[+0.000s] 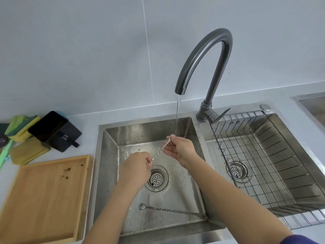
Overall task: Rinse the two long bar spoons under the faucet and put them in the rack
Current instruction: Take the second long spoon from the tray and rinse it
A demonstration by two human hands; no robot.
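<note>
sink [109, 138] below both hands catches runoff; rack [274, 155] just right of right hand [181, 148], empty; faucet [204, 55] stream hits 1st spoon [159, 153], pinched taut btwn right & left hand [135, 166], both closed on it; 2nd spoon [172, 210] lies near left forearm, prob waiting.

Bright even light, wide-angle edge distortion.

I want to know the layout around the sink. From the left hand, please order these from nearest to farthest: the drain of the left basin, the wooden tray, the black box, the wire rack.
From the left hand:
1. Drain, just right of it.
2. Wooden tray, on the counter to the left.
3. Black box, far left, behind the tray.
4. Wire rack, in the right basin.
</note>
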